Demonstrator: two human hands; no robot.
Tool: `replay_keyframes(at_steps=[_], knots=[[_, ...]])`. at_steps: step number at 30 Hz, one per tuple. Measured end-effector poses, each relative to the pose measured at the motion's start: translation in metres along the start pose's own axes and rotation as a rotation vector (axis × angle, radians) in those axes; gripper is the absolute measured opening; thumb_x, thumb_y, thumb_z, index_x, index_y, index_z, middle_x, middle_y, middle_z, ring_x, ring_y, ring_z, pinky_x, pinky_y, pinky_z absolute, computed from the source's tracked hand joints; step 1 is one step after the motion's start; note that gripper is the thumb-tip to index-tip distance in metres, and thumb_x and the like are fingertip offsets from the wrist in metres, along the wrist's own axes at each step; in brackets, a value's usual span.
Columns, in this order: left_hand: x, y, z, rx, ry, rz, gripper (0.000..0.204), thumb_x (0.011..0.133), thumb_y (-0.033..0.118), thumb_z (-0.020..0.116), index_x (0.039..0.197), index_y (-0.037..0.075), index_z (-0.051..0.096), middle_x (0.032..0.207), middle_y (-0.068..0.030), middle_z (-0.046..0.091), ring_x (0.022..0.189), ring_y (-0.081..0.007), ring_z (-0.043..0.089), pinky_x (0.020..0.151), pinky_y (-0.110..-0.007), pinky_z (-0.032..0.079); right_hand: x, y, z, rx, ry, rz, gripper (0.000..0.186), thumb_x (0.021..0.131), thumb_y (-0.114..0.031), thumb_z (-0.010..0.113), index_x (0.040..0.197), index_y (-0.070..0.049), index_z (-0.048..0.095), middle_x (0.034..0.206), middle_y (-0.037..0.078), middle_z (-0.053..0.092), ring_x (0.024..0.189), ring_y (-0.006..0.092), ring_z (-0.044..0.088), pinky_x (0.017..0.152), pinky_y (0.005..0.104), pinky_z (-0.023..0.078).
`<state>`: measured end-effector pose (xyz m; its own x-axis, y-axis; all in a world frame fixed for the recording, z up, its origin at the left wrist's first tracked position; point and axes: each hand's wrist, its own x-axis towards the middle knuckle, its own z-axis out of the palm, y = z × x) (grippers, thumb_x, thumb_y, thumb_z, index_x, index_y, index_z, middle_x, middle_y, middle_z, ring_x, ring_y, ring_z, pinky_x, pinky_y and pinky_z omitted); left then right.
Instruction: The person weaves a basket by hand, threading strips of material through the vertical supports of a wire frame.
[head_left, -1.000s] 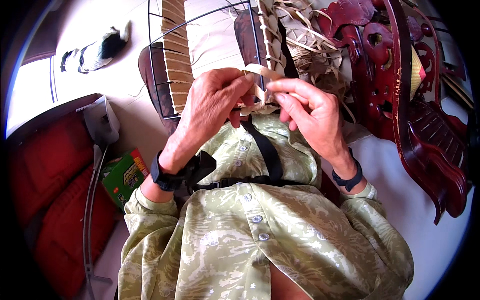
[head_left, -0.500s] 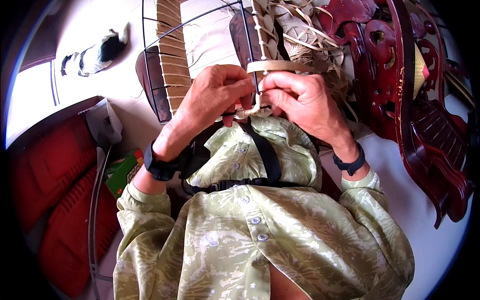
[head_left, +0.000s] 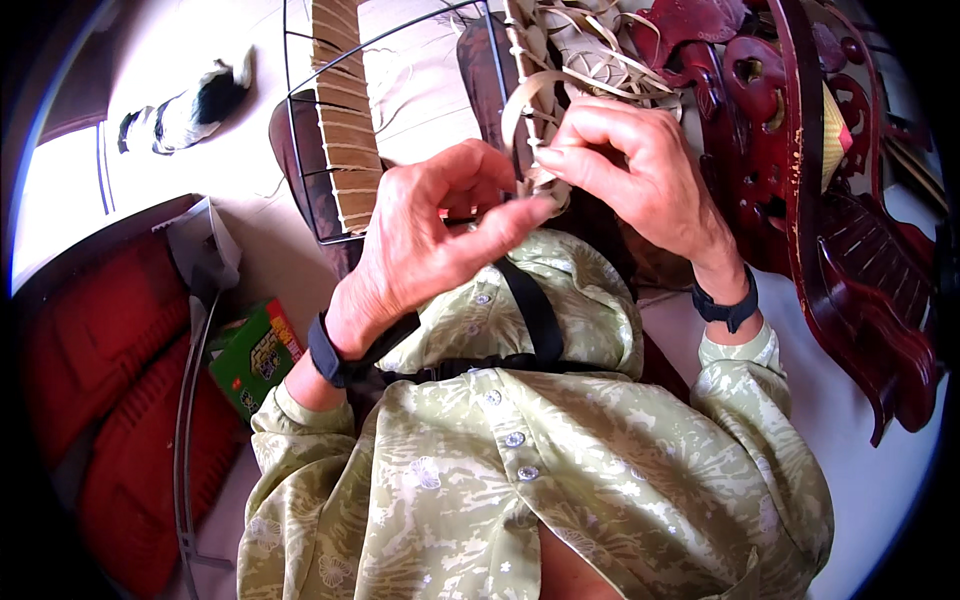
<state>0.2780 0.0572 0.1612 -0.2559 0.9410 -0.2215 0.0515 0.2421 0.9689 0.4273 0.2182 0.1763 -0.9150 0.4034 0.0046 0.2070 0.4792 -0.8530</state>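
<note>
A black wire frame [head_left: 291,130] stands upright in front of me, its side bars wrapped with pale tan strips. My right hand [head_left: 645,185] is closed in a pinch at the near right corner, on a flat tan strip [head_left: 517,108] that arches up in a loop over the wrapped bar [head_left: 527,60]. Close by on the left, my left hand [head_left: 430,230] has its thumb stretched out across the corner, apart from the bent index finger. The tips of its other fingers are partly hidden behind the frame. Both wrists wear dark bands.
To the right stands a carved dark red wooden chair [head_left: 800,170]. Loose tan strips [head_left: 610,60] lie in a heap behind my right hand. A black and white animal [head_left: 190,110] lies on the floor far left. A green box [head_left: 252,360] and red cushions [head_left: 110,330] are nearer.
My right hand has moved slightly up and right, and the strip's loop has turned from lying flat to standing up. The left thumb has straightened out from a pinch at the frame.
</note>
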Motion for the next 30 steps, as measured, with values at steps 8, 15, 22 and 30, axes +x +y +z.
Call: replay_keyframes(at_steps=[8, 15, 22, 30], knots=[[-0.002, 0.012, 0.029, 0.491, 0.291, 0.035, 0.024, 0.088, 0.026, 0.073, 0.083, 0.004, 0.062, 0.060, -0.0127, 0.061, 0.059, -0.0353, 0.063, 0.053, -0.042, 0.049, 0.025, -0.018, -0.007, 0.278, -0.067, 0.263, 0.034, 0.088, -0.029, 0.075, 0.070, -0.001, 0.068, 0.059, -0.002, 0.058, 0.056, 0.0028, 0.050, 0.051, 0.0234, 0.040], [-0.006, 0.007, 0.044, 0.448, 0.355, 0.102, 0.016, 0.092, 0.015, 0.065, 0.096, 0.002, 0.055, 0.077, -0.0186, 0.064, 0.067, -0.0396, 0.063, 0.058, -0.046, 0.050, 0.021, -0.034, -0.008, 0.244, -0.104, 0.147, 0.032, 0.090, -0.027, 0.073, 0.071, -0.002, 0.068, 0.060, -0.002, 0.060, 0.057, 0.0031, 0.053, 0.051, 0.0230, 0.041], [0.006, 0.005, 0.029, 0.748, 0.475, 0.314, 0.018, 0.090, 0.018, 0.067, 0.087, 0.007, 0.053, 0.071, -0.0118, 0.061, 0.065, -0.0328, 0.063, 0.058, -0.043, 0.048, 0.029, -0.038, -0.003, 0.377, 0.005, 0.145, 0.032, 0.090, -0.025, 0.073, 0.068, -0.003, 0.068, 0.058, -0.002, 0.059, 0.053, 0.0030, 0.051, 0.048, 0.0223, 0.040], [0.057, 0.014, -0.043, 0.948, 0.437, 0.602, 0.015, 0.089, 0.012, 0.064, 0.080, 0.007, 0.052, 0.066, -0.0114, 0.057, 0.059, -0.0324, 0.058, 0.057, -0.042, 0.045, 0.077, -0.040, -0.001, 0.819, 0.067, 0.212, 0.034, 0.093, -0.033, 0.070, 0.073, -0.006, 0.064, 0.070, 0.001, 0.065, 0.047, 0.0001, 0.038, 0.042, 0.0179, 0.027]])
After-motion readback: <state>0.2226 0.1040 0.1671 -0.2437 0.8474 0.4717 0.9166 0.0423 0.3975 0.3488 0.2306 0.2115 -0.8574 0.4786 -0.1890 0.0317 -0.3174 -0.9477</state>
